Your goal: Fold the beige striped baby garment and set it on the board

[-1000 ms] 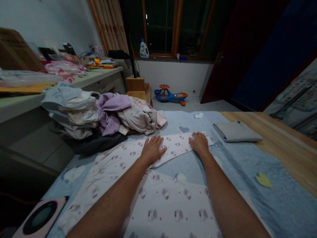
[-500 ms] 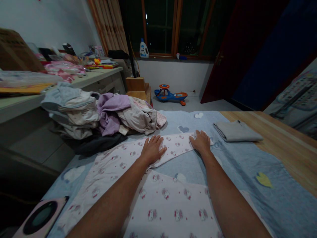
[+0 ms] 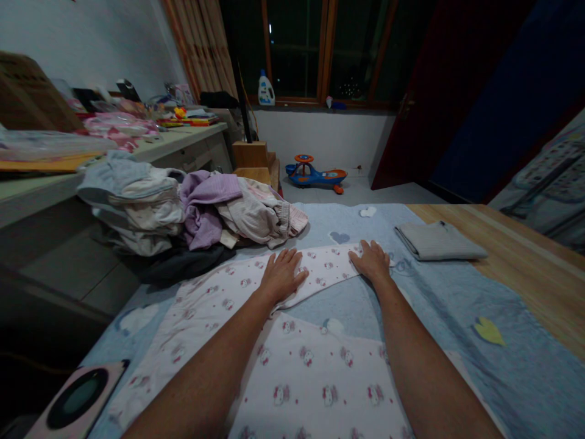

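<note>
A white garment with small pink cat prints (image 3: 315,378) lies spread on a light blue blanket (image 3: 457,305) in front of me. One sleeve or leg of it stretches away to the far right. My left hand (image 3: 282,275) lies flat on that strip, fingers spread. My right hand (image 3: 373,261) rests flat on the strip's far end, fingers together and stretched out. Neither hand holds anything.
A heap of unfolded clothes (image 3: 192,210) lies at the blanket's far left. A folded grey cloth (image 3: 436,241) sits at the far right by the wooden surface (image 3: 525,256). A pink device with a round dark face (image 3: 75,402) lies at the near left. A cluttered desk (image 3: 91,143) stands left.
My right hand has slid slightly further right along the printed strip. My left hand has stayed in place.
</note>
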Motion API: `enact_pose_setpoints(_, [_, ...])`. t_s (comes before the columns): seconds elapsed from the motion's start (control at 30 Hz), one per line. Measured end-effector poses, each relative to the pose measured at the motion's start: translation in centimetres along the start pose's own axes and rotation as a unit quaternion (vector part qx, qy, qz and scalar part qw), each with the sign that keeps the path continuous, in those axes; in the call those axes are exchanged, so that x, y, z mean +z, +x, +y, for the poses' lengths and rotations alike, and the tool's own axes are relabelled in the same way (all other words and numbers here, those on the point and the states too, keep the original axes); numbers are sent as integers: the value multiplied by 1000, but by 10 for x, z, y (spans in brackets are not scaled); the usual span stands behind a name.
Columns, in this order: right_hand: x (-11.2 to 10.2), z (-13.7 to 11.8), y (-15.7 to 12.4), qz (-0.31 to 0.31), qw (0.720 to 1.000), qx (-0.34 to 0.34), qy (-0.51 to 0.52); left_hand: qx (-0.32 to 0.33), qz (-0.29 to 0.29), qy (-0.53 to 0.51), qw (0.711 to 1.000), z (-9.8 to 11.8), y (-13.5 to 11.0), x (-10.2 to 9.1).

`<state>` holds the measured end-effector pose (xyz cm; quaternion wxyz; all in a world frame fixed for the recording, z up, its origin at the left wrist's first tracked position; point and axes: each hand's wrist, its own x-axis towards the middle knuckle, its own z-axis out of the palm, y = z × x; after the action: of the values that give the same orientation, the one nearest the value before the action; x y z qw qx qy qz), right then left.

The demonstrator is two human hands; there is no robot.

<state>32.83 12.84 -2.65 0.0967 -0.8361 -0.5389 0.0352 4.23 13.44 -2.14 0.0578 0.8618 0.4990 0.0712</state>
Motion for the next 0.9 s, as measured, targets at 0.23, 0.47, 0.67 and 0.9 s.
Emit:
enact_pose_setpoints(0.23, [-3, -31, -16, 51, 983, -171, 35, 1, -2, -3, 1000, -1, 0, 0])
enact_pose_setpoints(0.47, [0, -54, -36, -44, 967, -253, -2, -2, 0, -6, 1000, -1, 0, 1])
enact_pose_setpoints(0.67, [-1, -50, -36, -73, 970, -231, -5, -4, -3, -5, 1000, 0, 0, -1])
enact_pose_setpoints(0.9, [-2, -64, -43, -20, 958, -283, 32, 3, 2, -8, 1000, -2, 0, 2])
